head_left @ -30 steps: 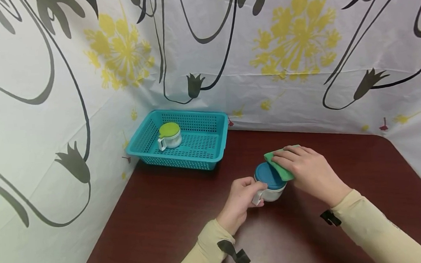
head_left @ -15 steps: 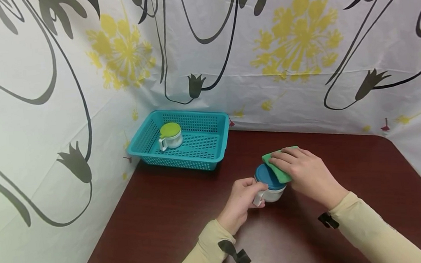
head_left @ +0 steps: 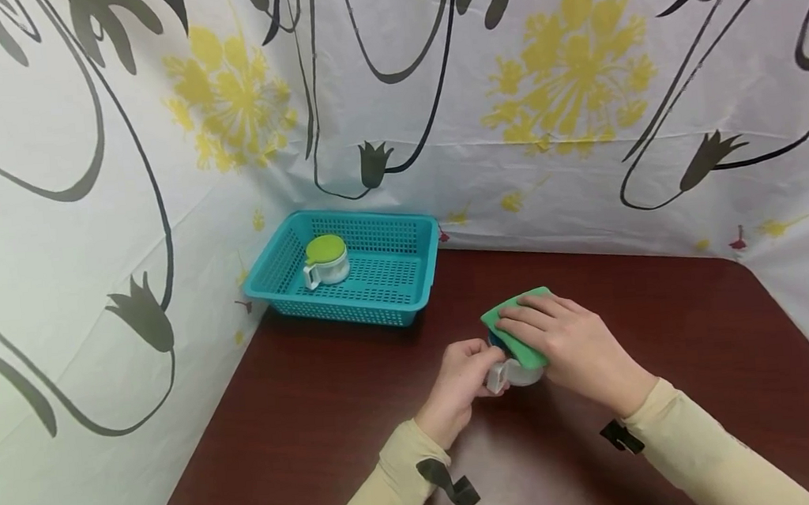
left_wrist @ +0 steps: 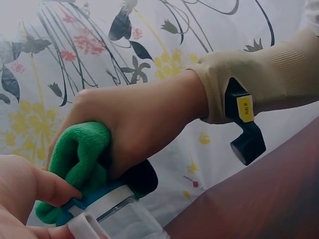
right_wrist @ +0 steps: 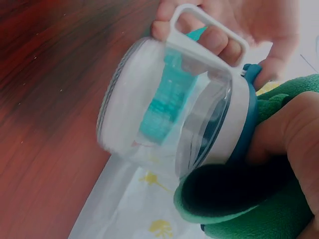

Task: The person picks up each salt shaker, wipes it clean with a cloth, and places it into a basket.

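Note:
My left hand [head_left: 461, 383] grips the white handle [right_wrist: 209, 32] of a clear seasoning jar [right_wrist: 149, 104] with a blue lid [right_wrist: 249, 119]. The left thumb lies by the lid's hinge in the left wrist view. The jar is tilted, and the right wrist view shows its base off the table. My right hand [head_left: 569, 346] holds a folded green cloth [head_left: 514, 335] over the lid, its fingers bent over the cloth's edge in the left wrist view. In the head view the cloth hides most of the lid.
At the back left of the dark red table [head_left: 303, 419] stands a turquoise basket [head_left: 407, 280]. Inside it sits a similar jar with a lime green lid [head_left: 326, 248]. A patterned white curtain [head_left: 436, 107] hangs behind the table and along its left side.
My right hand has moved the cloth left and toward me across the lid, covering more of it. The left hand with the jar has barely moved.

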`<state>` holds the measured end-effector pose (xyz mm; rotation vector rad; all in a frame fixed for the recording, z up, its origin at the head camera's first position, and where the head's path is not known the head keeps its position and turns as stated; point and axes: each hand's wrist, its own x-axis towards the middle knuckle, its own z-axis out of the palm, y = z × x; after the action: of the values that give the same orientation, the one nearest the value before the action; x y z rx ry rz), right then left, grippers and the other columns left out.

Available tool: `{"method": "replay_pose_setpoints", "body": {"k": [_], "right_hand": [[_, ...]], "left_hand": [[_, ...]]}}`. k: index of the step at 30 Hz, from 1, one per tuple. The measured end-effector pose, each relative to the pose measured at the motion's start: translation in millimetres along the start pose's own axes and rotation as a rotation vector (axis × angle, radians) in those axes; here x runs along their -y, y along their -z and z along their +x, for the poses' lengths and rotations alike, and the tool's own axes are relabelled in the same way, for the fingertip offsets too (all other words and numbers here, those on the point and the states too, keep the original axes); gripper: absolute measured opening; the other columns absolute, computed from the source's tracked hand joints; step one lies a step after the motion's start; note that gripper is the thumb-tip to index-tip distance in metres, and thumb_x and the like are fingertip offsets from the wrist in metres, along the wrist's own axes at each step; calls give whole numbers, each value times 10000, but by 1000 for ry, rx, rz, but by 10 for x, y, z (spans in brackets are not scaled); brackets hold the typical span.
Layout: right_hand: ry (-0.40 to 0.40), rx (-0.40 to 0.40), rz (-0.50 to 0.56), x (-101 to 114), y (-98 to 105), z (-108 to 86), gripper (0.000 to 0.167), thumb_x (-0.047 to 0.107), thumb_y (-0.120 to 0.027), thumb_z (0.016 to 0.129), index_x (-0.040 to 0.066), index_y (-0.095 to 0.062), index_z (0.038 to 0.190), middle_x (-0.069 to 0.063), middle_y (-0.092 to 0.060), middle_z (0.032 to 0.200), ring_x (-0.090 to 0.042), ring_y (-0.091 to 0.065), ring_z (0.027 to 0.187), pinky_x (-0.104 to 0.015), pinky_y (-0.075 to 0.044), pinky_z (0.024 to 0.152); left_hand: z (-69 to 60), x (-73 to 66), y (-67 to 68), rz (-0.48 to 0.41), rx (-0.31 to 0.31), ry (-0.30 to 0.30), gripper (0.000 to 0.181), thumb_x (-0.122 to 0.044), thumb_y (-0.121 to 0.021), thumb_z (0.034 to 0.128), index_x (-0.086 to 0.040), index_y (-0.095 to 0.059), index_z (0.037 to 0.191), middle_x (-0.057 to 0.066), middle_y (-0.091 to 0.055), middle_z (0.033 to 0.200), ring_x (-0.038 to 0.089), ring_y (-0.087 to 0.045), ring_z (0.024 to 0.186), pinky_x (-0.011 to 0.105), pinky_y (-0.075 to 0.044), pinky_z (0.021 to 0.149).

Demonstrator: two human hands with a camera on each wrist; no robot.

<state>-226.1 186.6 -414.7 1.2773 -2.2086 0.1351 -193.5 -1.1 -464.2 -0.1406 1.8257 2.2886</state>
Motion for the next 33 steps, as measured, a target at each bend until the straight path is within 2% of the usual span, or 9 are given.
{"method": "replay_pose_setpoints", "body": {"k": [5, 9, 14, 17, 23, 29, 33], "right_hand": [[5, -30, 17, -6, 1, -37, 658, 10, -793, 657, 128, -677, 1294, -28, -653, 1293, -313, -592, 1216, -523, -486, 962], [29, -101, 26, -5, 30, -42, 639, 51, -791, 680, 126, -675, 1304, -34, -649, 1312, -330, -591, 1220, -536, -475, 976], [106, -280, -5, 38, 66, 3, 353, 145, -576, 955, 72, -689, 1281, -86, -664, 1295, -386, -622, 1164, -582, -484, 934], [149, -372, -58, 101, 75, 16, 318, 110, -466, 1050, 46, -703, 1252, -114, -673, 1274, -406, -644, 1120, -592, -499, 897], [190, -443, -117, 196, 43, -25, 307, 0, -473, 1032, 26, -717, 1217, -137, -674, 1265, -410, -657, 1090, -581, -501, 890], [217, -489, -153, 245, -47, -68, 297, -30, -509, 1006, 32, -732, 1193, -129, -684, 1247, -390, -669, 1072, -571, -510, 883], [224, -491, -154, 263, -113, -131, 285, -17, -521, 1005, 36, -739, 1181, -125, -692, 1233, -376, -678, 1054, -563, -515, 873]], "left_hand": [[2, -52, 66, 13, -1, 8, 247, -150, -705, 836, -87, -535, 668, 140, -676, 752, 256, -647, 590, 382, -582, 624], [7, -154, 119, 9, -2, -10, 269, -194, -728, 855, -70, -556, 690, 156, -687, 789, 283, -663, 622, 405, -591, 662], [26, -310, 163, 4, -10, -55, 270, -222, -734, 862, -49, -590, 713, 170, -684, 789, 339, -676, 672, 444, -597, 711], [36, -382, 177, 8, -20, -74, 271, -214, -730, 854, -47, -586, 697, 173, -681, 772, 390, -679, 696, 452, -597, 703], [56, -448, 193, 6, -34, -77, 263, -203, -725, 861, -39, -602, 697, 165, -678, 763, 418, -692, 743, 478, -596, 712], [63, -510, 220, 4, -33, -95, 270, -216, -734, 879, -38, -622, 709, 143, -639, 699, 264, -663, 634, 472, -597, 708], [78, -543, 231, 7, -32, -101, 280, -230, -733, 886, -46, -623, 706, 125, -652, 714, 224, -666, 658, 475, -596, 716]]}}
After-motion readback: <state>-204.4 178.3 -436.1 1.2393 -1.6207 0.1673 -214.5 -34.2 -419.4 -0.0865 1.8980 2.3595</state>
